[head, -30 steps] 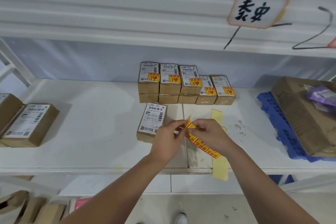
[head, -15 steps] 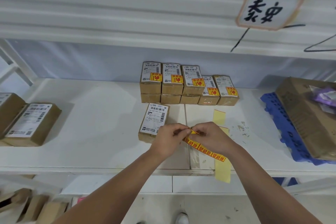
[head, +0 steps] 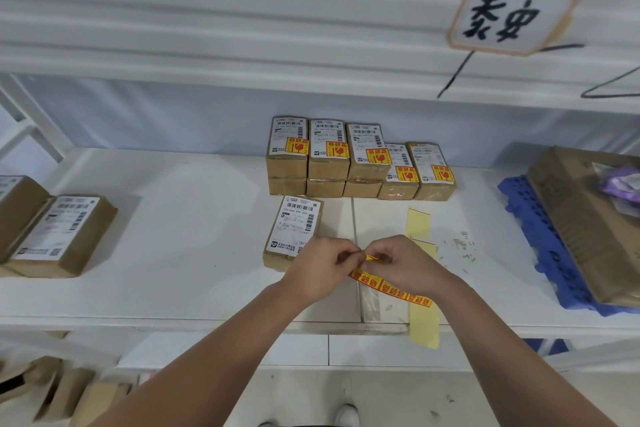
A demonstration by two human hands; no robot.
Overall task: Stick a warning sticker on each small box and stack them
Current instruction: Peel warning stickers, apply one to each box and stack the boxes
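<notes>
A small brown box (head: 292,227) with a white shipping label and no warning sticker lies on the white shelf (head: 180,218). Just in front of it my left hand (head: 320,265) and right hand (head: 403,263) meet, both pinching the end of a strip of yellow-and-red warning stickers (head: 391,289) that trails down to the right. Behind stands a row of stacked small boxes (head: 360,159), each top one bearing a yellow warning sticker.
Two bigger labelled boxes (head: 59,236) lie at the far left. A blue plastic pallet (head: 547,250) with a large carton (head: 588,218) fills the right. Empty yellow backing paper (head: 420,229) lies on the shelf and hangs over its front edge.
Both hands have sunk slightly towards the shelf's front, closing tighter on the strip's end. The strip now lies flatter and lower under my right hand.
</notes>
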